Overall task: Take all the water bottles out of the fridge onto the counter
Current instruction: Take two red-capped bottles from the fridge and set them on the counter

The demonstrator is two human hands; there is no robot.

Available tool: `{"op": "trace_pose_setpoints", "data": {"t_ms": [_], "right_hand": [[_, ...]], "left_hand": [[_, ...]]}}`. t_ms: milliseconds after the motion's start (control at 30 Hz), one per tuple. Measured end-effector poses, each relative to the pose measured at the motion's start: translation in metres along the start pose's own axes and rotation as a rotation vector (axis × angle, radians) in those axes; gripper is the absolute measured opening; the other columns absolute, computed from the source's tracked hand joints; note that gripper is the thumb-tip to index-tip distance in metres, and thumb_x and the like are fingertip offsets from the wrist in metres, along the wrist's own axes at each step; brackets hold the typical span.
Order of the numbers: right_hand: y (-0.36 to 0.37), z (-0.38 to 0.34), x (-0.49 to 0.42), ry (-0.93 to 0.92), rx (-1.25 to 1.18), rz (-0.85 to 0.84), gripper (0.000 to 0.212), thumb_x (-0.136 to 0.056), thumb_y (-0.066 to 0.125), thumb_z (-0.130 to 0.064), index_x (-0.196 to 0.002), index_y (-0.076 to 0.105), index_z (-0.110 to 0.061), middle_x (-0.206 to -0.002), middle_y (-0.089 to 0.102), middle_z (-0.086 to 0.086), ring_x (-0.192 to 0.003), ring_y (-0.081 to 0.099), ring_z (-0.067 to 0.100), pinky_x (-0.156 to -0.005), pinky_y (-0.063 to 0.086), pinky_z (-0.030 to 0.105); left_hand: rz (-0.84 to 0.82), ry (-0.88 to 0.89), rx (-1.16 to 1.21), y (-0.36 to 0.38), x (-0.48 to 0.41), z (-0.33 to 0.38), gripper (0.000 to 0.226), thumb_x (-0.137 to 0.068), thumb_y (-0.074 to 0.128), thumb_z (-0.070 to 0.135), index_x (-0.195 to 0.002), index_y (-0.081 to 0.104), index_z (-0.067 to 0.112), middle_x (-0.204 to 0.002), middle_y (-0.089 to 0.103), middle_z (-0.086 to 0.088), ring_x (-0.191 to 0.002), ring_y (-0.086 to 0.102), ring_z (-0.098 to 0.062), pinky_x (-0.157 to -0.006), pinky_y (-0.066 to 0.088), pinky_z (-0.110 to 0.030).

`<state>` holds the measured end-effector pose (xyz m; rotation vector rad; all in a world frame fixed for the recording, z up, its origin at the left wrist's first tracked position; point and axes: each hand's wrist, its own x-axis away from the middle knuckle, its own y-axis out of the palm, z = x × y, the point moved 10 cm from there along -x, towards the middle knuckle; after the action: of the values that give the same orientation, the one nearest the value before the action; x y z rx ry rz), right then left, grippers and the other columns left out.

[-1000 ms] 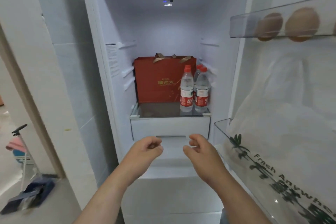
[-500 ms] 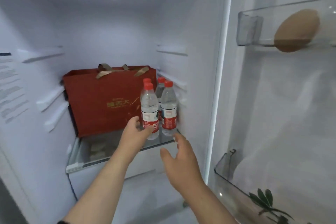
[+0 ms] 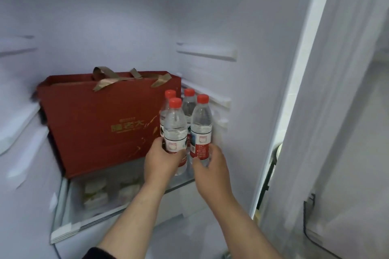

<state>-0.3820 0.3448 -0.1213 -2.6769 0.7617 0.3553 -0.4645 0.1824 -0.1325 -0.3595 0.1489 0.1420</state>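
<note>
A: Gripping anything on the head view?

B: Yes. I see my left hand (image 3: pixel 163 159) wrapped around the front-left clear plastic water bottle with a red cap (image 3: pixel 175 132). My right hand (image 3: pixel 208 166) curls against the front-right bottle (image 3: pixel 201 130); whether it grips, I cannot tell.

A: Where are the bottles?

B: All four stand on the fridge's glass shelf (image 3: pixel 126 193), beside the red gift bag (image 3: pixel 101 120).

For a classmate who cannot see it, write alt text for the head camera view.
Two bare hands reach into an open fridge: the left hand grips the front left water bottle, the right hand closes on the front right water bottle. Two more red-capped bottles stand behind, beside a red gift bag on the glass shelf.
</note>
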Motion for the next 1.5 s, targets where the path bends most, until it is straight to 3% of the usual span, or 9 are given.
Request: {"op": "trace_pose_setpoints", "data": {"t_ms": [100,400,567,767,900,1033,1167,1300,1500], "right_hand": [[0.004,0.01,-0.015,0.038,0.023,0.069,0.039,-0.083,0.064,-0.02,-0.12,0.058,-0.028,-0.107,0.063,-0.011,-0.099,0.062,0.008,-0.083,0.053,0.026],[0.013,0.032,-0.052,0.159,0.072,0.148,0.044,-0.077,0.078,-0.032,-0.11,0.054,-0.016,-0.104,0.066,0.0,-0.091,0.066,0.019,-0.069,0.051,0.029],[0.019,0.03,-0.061,0.135,0.282,0.181,0.061,-0.066,0.078,-0.05,-0.109,0.061,-0.01,-0.107,0.065,0.011,-0.101,0.062,0.031,-0.087,0.053,0.041],[0.036,0.028,-0.055,0.191,0.155,0.024,0.055,-0.068,0.082,-0.041,-0.11,0.052,-0.023,-0.1,0.066,-0.007,-0.087,0.067,0.017,-0.075,0.056,0.035],[0.032,0.008,-0.031,0.12,0.204,-0.013,0.051,-0.068,0.077,-0.043,-0.113,0.055,-0.033,-0.094,0.064,-0.014,-0.087,0.065,0.011,-0.074,0.053,0.029],[0.02,-0.001,0.011,0.099,0.142,-0.028,0.038,-0.066,0.078,-0.039,-0.093,0.052,-0.042,-0.086,0.065,-0.021,-0.084,0.066,0.002,-0.072,0.053,0.025],[0.007,-0.011,0.05,0.061,0.169,-0.095,0.043,-0.063,0.076,-0.041,-0.089,0.048,-0.061,-0.087,0.066,-0.031,-0.082,0.065,-0.006,-0.072,0.057,0.024],[-0.019,-0.018,0.082,0.072,0.187,-0.148,0.04,-0.064,0.075,-0.042,-0.089,0.047,-0.057,-0.088,0.065,-0.028,-0.085,0.064,-0.006,-0.072,0.055,0.02],[-0.086,-0.035,0.138,0.078,0.194,-0.145,0.037,-0.063,0.075,-0.048,-0.092,0.052,-0.045,-0.082,0.068,-0.023,-0.076,0.065,-0.006,-0.071,0.058,0.024]], "left_hand": [[0.049,0.014,-0.012,-0.013,0.001,-0.006,0.035,-0.066,0.079,0.035,-0.094,0.059,0.036,-0.088,0.066,0.016,-0.089,0.067,-0.015,-0.078,0.057,-0.04],[0.214,-0.02,-0.021,-0.067,0.008,-0.03,0.034,-0.069,0.08,0.036,-0.094,0.057,0.034,-0.086,0.063,0.015,-0.08,0.062,-0.012,-0.066,0.048,-0.032],[0.263,-0.013,-0.008,-0.08,0.01,-0.034,0.042,-0.072,0.079,0.032,-0.099,0.048,0.032,-0.102,0.057,0.006,-0.082,0.057,-0.017,-0.07,0.046,-0.033],[0.21,-0.026,0.009,-0.072,0.0,-0.038,0.062,-0.065,0.081,0.03,-0.119,0.051,0.023,-0.109,0.054,0.003,-0.087,0.055,-0.019,-0.073,0.046,-0.034],[0.197,-0.037,0.063,-0.074,-0.002,-0.041,0.057,-0.066,0.083,0.031,-0.113,0.053,0.03,-0.098,0.061,0.01,-0.089,0.06,-0.019,-0.073,0.046,-0.033],[0.173,-0.013,0.092,-0.078,0.008,-0.037,0.052,-0.064,0.084,0.03,-0.107,0.055,0.035,-0.083,0.057,0.023,-0.085,0.061,-0.016,-0.074,0.048,-0.033],[0.154,0.048,0.125,-0.089,0.035,-0.027,0.058,-0.061,0.087,0.029,-0.111,0.058,0.037,-0.087,0.061,0.025,-0.084,0.063,-0.007,-0.076,0.051,-0.033],[0.086,0.098,0.143,-0.093,0.075,-0.011,0.057,-0.062,0.088,0.019,-0.108,0.058,0.036,-0.087,0.061,0.026,-0.083,0.058,0.009,-0.069,0.047,-0.027],[-0.003,0.131,0.121,-0.082,0.157,0.016,0.051,-0.061,0.089,0.015,-0.099,0.061,0.035,-0.09,0.068,0.018,-0.085,0.066,-0.003,-0.069,0.05,-0.028]]}}
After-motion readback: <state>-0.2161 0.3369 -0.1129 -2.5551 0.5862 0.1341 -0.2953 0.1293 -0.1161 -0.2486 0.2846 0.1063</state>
